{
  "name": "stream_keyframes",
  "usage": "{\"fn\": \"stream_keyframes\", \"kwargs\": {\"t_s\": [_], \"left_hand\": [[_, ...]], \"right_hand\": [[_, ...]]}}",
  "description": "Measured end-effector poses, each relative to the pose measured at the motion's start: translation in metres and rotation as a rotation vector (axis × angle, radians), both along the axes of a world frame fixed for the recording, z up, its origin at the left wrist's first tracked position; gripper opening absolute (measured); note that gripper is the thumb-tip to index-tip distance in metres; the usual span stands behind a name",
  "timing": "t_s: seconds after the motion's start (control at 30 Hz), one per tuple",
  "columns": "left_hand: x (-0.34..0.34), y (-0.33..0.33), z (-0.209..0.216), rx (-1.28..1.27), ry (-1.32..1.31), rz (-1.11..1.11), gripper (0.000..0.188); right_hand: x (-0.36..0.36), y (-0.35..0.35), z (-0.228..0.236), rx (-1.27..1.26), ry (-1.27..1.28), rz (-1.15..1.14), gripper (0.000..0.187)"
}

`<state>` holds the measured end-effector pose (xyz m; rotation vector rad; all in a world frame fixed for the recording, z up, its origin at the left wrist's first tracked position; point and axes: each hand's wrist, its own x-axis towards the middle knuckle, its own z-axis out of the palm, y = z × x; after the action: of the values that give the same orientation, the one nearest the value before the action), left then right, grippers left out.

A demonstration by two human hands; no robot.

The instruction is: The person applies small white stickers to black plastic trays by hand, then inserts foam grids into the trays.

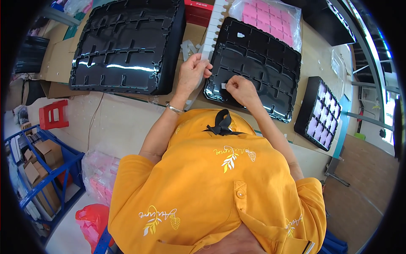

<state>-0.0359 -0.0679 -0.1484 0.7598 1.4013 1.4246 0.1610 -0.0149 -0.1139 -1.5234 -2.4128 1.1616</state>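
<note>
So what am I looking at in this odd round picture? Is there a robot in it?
No robot: these are a person's own two bare hands. The picture comes from a wide camera on that person's head, looking down, so straight edges bend and the orange shirt fills the lower middle.

On the table are a large black tray to the left, another black tray by the hands, a smaller tray to the right, and pink sheets in clear plastic.

The left hand seems to hold a pale strip. The right hand is beside a small white piece; whether it's pinched, I can't tell.
</note>
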Motion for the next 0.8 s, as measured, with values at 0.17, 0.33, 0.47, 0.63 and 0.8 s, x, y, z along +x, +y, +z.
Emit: {"fn": "stream_keyframes", "kwargs": {"t_s": [0.17,0.33,0.47,0.63,0.8], "left_hand": [[0.0,-0.016,-0.008,0.106,-0.073,-0.014,0.021],[-0.009,-0.022,-0.018,0.183,-0.054,-0.034,0.023],[-0.009,-0.026,-0.01,0.157,-0.025,0.003,0.021],[-0.009,-0.034,-0.003,0.181,0.012,-0.01,0.021],[0.0,-0.037,0.017,0.176,-0.063,0.056,0.029]], "right_hand": [[-0.003,0.006,0.021,-0.201,0.167,-0.071,0.02],[-0.018,-0.012,0.01,-0.119,0.278,0.266,0.016],[-0.034,-0.031,-0.009,0.17,0.285,0.517,0.022],[-0.041,-0.022,0.033,0.569,0.298,0.45,0.036],[-0.055,-0.013,0.047,0.798,0.308,0.414,0.047]]}}
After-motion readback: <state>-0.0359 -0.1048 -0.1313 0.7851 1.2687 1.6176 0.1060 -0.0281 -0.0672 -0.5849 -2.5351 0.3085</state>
